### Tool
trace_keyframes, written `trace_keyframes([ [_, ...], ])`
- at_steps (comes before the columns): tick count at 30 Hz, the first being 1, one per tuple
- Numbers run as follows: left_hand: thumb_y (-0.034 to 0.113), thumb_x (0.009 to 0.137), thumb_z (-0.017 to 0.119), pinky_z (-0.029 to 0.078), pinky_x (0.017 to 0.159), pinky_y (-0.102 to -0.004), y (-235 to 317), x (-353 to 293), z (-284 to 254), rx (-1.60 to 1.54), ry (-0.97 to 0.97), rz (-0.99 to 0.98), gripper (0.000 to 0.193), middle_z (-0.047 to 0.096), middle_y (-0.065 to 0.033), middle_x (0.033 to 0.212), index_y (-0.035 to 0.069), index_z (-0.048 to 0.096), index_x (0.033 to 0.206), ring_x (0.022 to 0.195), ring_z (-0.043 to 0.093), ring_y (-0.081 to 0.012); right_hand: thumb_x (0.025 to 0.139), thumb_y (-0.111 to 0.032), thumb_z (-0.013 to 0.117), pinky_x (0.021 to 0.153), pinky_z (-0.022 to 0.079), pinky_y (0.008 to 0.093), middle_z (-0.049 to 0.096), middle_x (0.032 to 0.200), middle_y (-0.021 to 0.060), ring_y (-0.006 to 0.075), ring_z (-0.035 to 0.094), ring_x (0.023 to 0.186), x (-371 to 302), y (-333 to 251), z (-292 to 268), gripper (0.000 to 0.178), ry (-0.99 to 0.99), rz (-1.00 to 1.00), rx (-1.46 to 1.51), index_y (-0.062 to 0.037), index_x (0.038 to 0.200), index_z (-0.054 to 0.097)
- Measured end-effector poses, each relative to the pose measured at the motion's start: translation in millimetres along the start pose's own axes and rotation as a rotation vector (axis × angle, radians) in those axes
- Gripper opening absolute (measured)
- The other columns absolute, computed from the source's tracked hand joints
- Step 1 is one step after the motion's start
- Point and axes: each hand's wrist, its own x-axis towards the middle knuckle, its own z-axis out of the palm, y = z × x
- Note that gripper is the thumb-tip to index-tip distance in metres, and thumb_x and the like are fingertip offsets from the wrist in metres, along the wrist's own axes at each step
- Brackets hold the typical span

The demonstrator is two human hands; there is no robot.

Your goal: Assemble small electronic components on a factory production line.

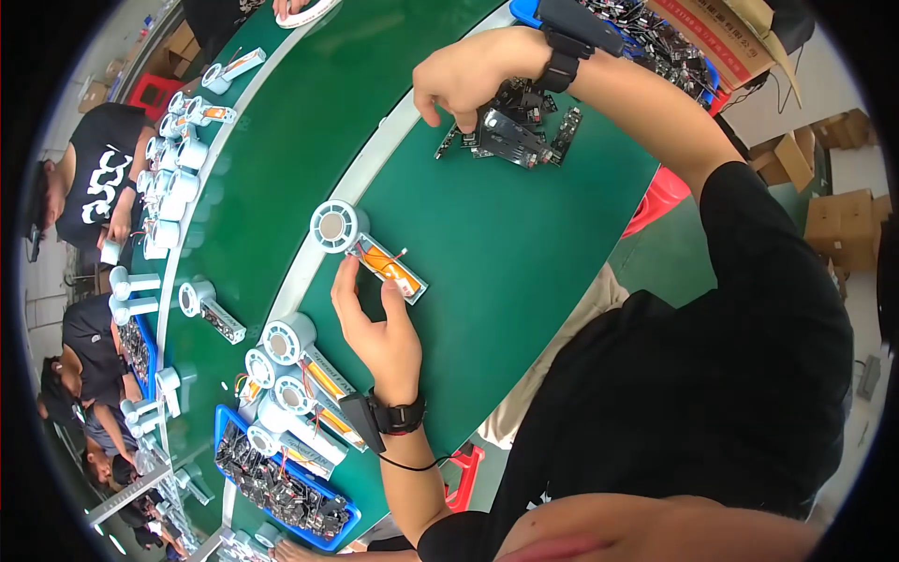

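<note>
A pale blue handheld fan (339, 226) lies on the green table in front of me, its handle uncovered to show an orange battery (391, 271) and thin wires. My left hand (382, 342) grips that handle between thumb and fingers. Farther to the right, my right hand (468, 77) reaches over a loose pile of black circuit boards (515, 140). Its fingers are curled down at the pile's edge, and whatever they pinch is hidden. Below the left hand, several more fans (290, 339) lie side by side with their wires showing.
A blue tray (348, 526) heaped with circuit boards sits at the lower left. Another blue bin (526, 11) of boards stands at the top beside a cardboard box (716, 37). Across the green belt (272, 159), co-workers sit by rows of fans (173, 187). A red stool (660, 201) stands by the table's edge.
</note>
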Motion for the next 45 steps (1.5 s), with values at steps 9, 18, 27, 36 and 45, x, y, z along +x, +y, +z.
trace_keyframes([
  [9, 0.002, 0.09, 0.065, 0.046, 0.099, -0.0396, -4.8, -4.4, -1.3, -0.003, 0.057, 0.051, 0.042, 0.06, -0.0174, 0.122, -0.001, 0.057, 0.13, 0.112, 0.06, -0.0301, 0.085, -0.023, 0.075, 0.072, 0.051, 0.0404, 0.071, 0.081, 0.0101, 0.0262, 0.067, 0.079, 11.5, 2.3, 15.2, 0.03, -0.074, -0.022, 0.06, -0.0027, 0.107, 0.074],
  [18, -0.001, 0.088, 0.067, 0.051, 0.082, -0.0357, -25.9, -17.5, -28.7, -0.838, 0.055, -0.407, 0.039, 0.058, -0.018, 0.119, 0.002, 0.061, 0.127, 0.103, 0.061, -0.0261, 0.094, -0.019, 0.067, 0.07, 0.053, 0.0373, 0.071, 0.085, 0.0114, 0.0246, 0.067, 0.075, -22.6, -95.0, 25.0, 0.025, -0.05, -0.302, 0.707, -0.0013, 0.111, 0.069],
  [27, 0.0, 0.091, 0.069, 0.052, 0.079, -0.0335, 15.8, -7.1, -12.4, 0.358, 0.199, 0.505, 0.041, 0.056, -0.0187, 0.119, 0.001, 0.06, 0.131, 0.101, 0.062, -0.0306, 0.087, -0.011, 0.074, 0.067, 0.053, 0.0357, 0.07, 0.085, 0.0121, 0.0256, 0.068, 0.077, -5.4, -132.1, 53.6, 0.024, -0.019, -0.441, 0.702, -0.0019, 0.108, 0.067],
  [36, 0.007, 0.096, 0.066, 0.048, 0.077, -0.0283, -10.4, -10.8, -14.9, -0.388, 0.206, -0.329, 0.033, 0.052, -0.0064, 0.109, 0.002, 0.062, 0.128, 0.092, 0.055, -0.0158, 0.083, -0.007, 0.073, 0.066, 0.054, 0.0388, 0.063, 0.103, 0.0078, 0.0277, 0.067, 0.077, 8.7, -100.6, 60.9, 0.015, 0.351, -0.773, 0.267, -0.0074, 0.097, 0.066],
  [45, 0.014, 0.098, 0.068, 0.043, 0.075, -0.0217, -1.2, -5.1, -4.4, -0.434, 0.167, -0.354, 0.035, 0.049, -0.0025, 0.105, 0.001, 0.062, 0.131, 0.089, 0.049, -0.0095, 0.084, -0.011, 0.074, 0.062, 0.054, 0.0364, 0.06, 0.099, 0.0024, 0.0243, 0.065, 0.074, 22.7, -96.8, 90.2, 0.011, 0.395, -0.888, 0.276, -0.0079, 0.09, 0.066],
])
